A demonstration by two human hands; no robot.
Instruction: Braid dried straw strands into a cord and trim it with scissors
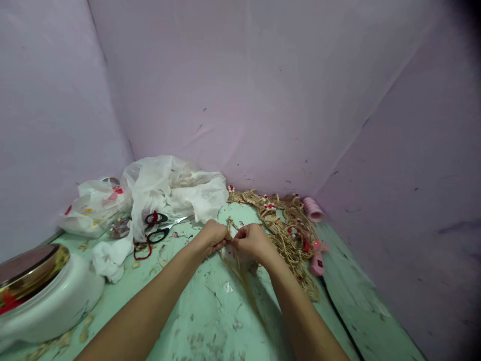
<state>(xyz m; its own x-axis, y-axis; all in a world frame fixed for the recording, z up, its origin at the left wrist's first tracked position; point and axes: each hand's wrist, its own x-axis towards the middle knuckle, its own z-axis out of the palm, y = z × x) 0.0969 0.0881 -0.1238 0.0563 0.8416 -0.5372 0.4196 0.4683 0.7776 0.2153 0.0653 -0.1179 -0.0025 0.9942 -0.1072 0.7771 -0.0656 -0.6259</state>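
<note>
My left hand (pixel 218 236) and my right hand (pixel 252 241) meet over the middle of the green table, fingertips close together. Both are closed in a pinch on a piece of tan jute cord (pixel 230 223). A short twisted bit of it stands up above the fingers. Loose strands (pixel 246 286) hang below the hands toward me, blurred. The exact spot where the fingers grip is partly hidden by the fingers. Just right of my right hand lies a heap of braided jute (pixel 283 240) with red and white beads (pixel 268 204).
Black-handled scissors (pixel 160 233) lie left of my hands beside red cord (pixel 143 250). White plastic bags (pixel 173 185) stand behind. A pink corded tool (pixel 317 263) and a pink spool (pixel 313 209) are at right. A white rounded container (pixel 56 301) sits at front left. Walls enclose the table.
</note>
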